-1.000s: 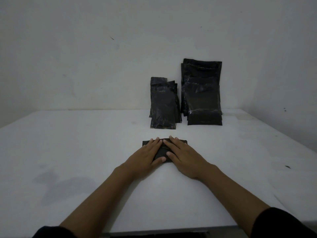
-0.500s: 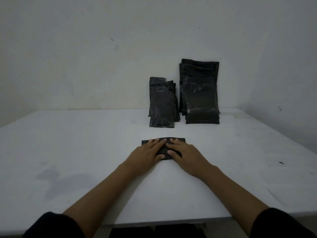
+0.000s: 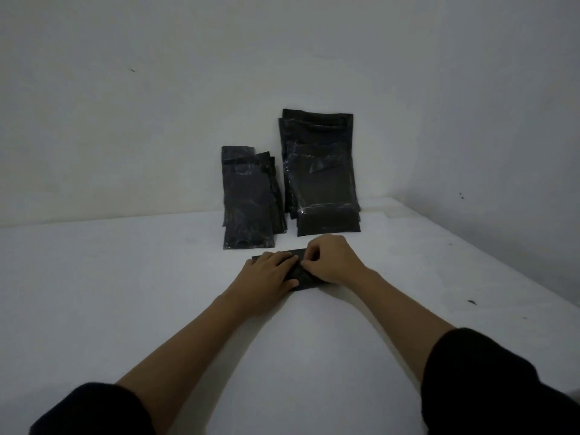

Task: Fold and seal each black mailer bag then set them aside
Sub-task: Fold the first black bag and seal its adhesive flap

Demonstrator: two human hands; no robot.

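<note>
A folded black mailer bag (image 3: 306, 279) lies flat on the white table (image 3: 125, 293), mostly covered by both hands. My left hand (image 3: 266, 274) presses flat on its left half with straight fingers. My right hand (image 3: 329, 259) sits on the right half with fingers curled, thumb and fingertips pinching at the bag's middle. Only the bag's far edge and near right corner show.
Two stacks of black mailer bags lean against the back wall: a narrower stack (image 3: 248, 199) on the left and a taller, wider stack (image 3: 320, 171) on the right, just beyond my hands. The table's right edge runs diagonally at the right.
My right hand has gone from lying flat on the bag to curled fingers pinching it at the middle. The left hand stays pressed flat. The head camera has tilted.
</note>
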